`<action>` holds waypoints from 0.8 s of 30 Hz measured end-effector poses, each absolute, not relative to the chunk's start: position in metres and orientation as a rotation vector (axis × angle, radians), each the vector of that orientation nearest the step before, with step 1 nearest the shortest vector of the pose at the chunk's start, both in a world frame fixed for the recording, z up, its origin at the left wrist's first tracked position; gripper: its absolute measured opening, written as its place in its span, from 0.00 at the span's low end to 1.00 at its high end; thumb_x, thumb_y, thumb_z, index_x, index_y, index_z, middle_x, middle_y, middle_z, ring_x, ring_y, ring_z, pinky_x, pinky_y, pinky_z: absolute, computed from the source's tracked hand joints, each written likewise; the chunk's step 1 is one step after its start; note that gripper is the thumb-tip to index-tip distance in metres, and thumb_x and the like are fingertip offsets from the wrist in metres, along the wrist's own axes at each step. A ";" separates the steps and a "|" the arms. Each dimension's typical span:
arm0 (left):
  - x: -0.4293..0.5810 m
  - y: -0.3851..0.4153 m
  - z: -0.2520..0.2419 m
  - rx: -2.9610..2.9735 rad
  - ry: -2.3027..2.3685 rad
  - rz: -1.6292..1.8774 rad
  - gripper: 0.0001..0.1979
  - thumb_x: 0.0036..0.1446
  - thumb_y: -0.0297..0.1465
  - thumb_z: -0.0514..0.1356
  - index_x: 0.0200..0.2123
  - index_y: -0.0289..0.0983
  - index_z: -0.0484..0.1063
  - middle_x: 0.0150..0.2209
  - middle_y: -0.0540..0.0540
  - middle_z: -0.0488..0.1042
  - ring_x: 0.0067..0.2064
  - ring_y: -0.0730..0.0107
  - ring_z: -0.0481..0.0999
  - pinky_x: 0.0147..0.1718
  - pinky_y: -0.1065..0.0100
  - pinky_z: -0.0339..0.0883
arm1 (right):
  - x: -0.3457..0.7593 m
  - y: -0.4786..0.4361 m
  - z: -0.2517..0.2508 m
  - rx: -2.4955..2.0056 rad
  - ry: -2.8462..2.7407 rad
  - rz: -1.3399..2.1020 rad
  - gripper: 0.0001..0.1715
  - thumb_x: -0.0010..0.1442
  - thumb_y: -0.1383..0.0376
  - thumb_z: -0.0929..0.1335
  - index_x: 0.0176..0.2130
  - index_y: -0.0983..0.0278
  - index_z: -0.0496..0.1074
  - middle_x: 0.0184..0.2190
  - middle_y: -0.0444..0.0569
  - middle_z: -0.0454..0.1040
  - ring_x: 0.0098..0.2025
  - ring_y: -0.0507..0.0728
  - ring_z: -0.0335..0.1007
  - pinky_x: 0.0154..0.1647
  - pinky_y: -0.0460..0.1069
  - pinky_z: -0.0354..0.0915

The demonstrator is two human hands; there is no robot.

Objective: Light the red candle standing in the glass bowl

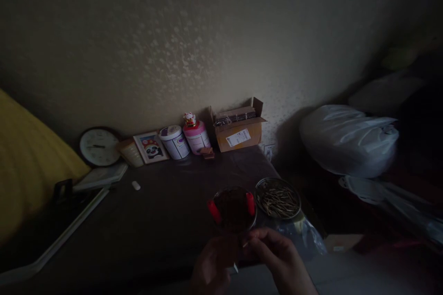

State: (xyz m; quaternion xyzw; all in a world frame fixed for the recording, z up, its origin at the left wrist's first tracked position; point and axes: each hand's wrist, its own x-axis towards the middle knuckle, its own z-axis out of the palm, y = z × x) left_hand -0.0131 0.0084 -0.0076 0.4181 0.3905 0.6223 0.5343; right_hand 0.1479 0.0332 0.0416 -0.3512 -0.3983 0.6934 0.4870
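Low in the head view, my left hand [209, 267] is closed round a small dark brown flat piece [227, 251]; a white tip shows beneath it. Beside it, my right hand [277, 258] pinches thumb and finger together on something small that the dim light hides. Just beyond the hands stands a round dark bowl [235, 189] with two red cylinders [250, 203] at its sides; its dark contents are hard to make out. To its right, a round metal tray [299, 207] holds many thin pale sticks [278, 200].
Along the wall stand a round clock [99, 147], a panda picture frame [152, 150], two tins [175, 143], a cat figurine [189, 120] and an open cardboard box [238, 136]. A small white object [136, 185] lies on the dark table [166, 212]. A white bag [349, 143] bulges at right.
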 end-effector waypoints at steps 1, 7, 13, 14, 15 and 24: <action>-0.012 0.008 -0.006 1.010 0.920 1.483 0.25 0.41 0.51 0.68 0.39 0.42 0.81 0.38 0.40 0.83 0.42 0.51 0.80 0.43 0.60 0.70 | 0.147 0.033 0.043 -0.846 -0.970 1.680 0.14 0.51 0.55 0.74 0.29 0.64 0.76 0.24 0.44 0.77 0.29 0.52 0.74 0.34 0.46 0.69; -0.004 0.004 0.005 1.069 0.758 1.409 0.21 0.44 0.46 0.69 0.41 0.44 0.80 0.40 0.41 0.83 0.45 0.51 0.79 0.45 0.60 0.69 | 0.146 0.031 0.041 -0.860 -1.064 1.624 0.12 0.53 0.57 0.73 0.29 0.64 0.76 0.25 0.45 0.78 0.29 0.53 0.74 0.34 0.47 0.70; -0.006 0.005 -0.003 1.021 0.725 1.440 0.19 0.44 0.42 0.70 0.41 0.43 0.80 0.39 0.42 0.83 0.43 0.54 0.80 0.42 0.63 0.69 | 0.151 0.028 0.037 -0.939 -1.267 1.324 0.11 0.56 0.57 0.71 0.30 0.62 0.76 0.27 0.47 0.79 0.30 0.56 0.77 0.32 0.46 0.73; -0.008 0.005 -0.006 1.025 0.745 1.452 0.20 0.43 0.42 0.70 0.41 0.43 0.80 0.38 0.42 0.83 0.42 0.55 0.80 0.40 0.64 0.70 | 0.154 0.027 0.039 -0.978 -1.324 1.166 0.09 0.57 0.58 0.70 0.30 0.61 0.76 0.27 0.47 0.79 0.31 0.56 0.77 0.33 0.45 0.73; -0.010 0.004 -0.009 1.027 0.762 1.461 0.20 0.42 0.42 0.71 0.40 0.42 0.80 0.37 0.41 0.83 0.41 0.55 0.80 0.39 0.65 0.70 | 0.158 0.027 0.041 -1.005 -1.391 0.985 0.07 0.57 0.60 0.70 0.30 0.61 0.76 0.28 0.47 0.80 0.32 0.56 0.77 0.33 0.45 0.72; -0.016 0.006 -0.023 0.934 0.883 1.432 0.21 0.34 0.43 0.74 0.33 0.39 0.80 0.26 0.46 0.80 0.31 0.59 0.78 0.34 0.63 0.70 | 0.159 0.022 0.057 -0.598 -1.810 0.238 0.07 0.64 0.65 0.65 0.36 0.62 0.73 0.26 0.46 0.78 0.28 0.51 0.76 0.32 0.42 0.72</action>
